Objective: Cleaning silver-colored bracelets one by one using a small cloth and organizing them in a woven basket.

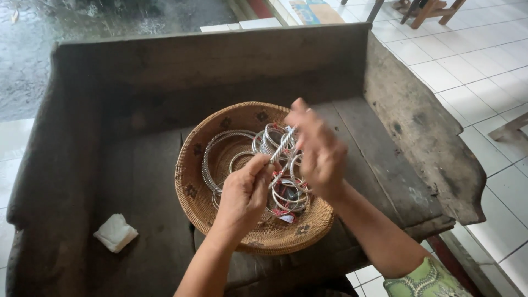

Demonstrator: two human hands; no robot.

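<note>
Craft-stall porch: worn wooden bench [418,126]; woven basket [192,181] of silver bangles [280,187]; white tiled floor [473,60]

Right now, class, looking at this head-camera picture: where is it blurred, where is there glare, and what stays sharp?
Head view: the right hand is smeared by motion blur, the left hand sharper; daylight washes out the white floor tiles and gleams on the wet pavement; the woven basket and silver bangles read clearly, while the wooden bench lies in dull shade.
</note>
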